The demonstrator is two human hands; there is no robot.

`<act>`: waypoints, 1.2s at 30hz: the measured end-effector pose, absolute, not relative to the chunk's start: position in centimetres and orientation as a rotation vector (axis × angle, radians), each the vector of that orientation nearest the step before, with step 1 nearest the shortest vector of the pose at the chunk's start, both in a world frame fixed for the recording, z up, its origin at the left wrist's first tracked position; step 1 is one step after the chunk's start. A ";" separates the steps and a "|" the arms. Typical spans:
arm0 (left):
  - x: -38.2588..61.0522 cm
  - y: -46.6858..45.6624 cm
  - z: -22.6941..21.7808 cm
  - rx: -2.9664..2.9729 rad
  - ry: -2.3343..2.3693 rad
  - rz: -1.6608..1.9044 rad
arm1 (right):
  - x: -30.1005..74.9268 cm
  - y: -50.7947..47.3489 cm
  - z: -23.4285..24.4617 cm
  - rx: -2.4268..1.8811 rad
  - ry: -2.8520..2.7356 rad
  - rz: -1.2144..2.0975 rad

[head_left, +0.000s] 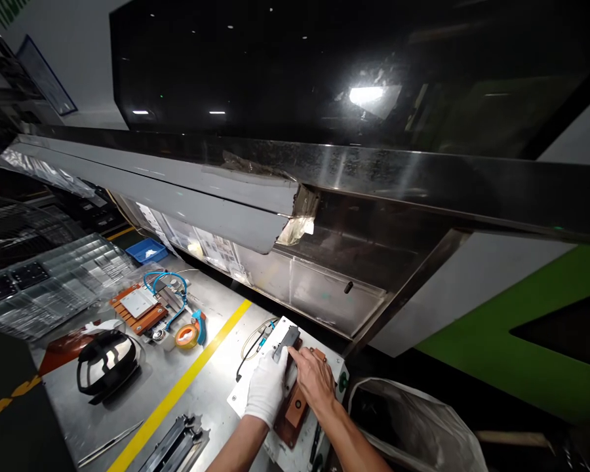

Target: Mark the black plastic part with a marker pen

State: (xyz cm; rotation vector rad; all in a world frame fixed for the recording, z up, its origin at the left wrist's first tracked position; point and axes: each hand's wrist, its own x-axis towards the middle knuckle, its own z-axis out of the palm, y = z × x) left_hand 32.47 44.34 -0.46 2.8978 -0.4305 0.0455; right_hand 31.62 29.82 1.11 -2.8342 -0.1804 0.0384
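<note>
Pressing a dark grey part (286, 341) onto the brown block (295, 410) on the white plate (246, 396): gloved left hand (268, 387) curled over it, bare right hand (314, 377) pinching alongside. Risk, I'd judge: part skews if pressure is uneven.

Tape roll (187, 336) lies left of the floor-line stripe (191, 373); fixture plate (248, 393) lies right of it.

No legible text at the workbench

Printed sheets (211, 249) taped along the panel at centre left of the frame carry lines of print too small and blurred to read. A green-striped sign (4, 8) in the upper left corner and a blue-framed board (44, 75) below it show no readable words, brands or numbers.
</note>
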 end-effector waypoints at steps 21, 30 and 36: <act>27.5 52.1 -5.1 2.892 -0.736 0.756 | 24.1 35.4 -0.2 -2.753 -0.143 -0.038; 28.1 51.5 -8.1 2.760 -0.665 0.718 | 24.9 35.3 1.1 -2.788 -0.150 0.056; 29.0 50.7 -9.0 2.573 -0.468 0.392 | 25.5 34.9 1.6 -2.769 -0.161 0.057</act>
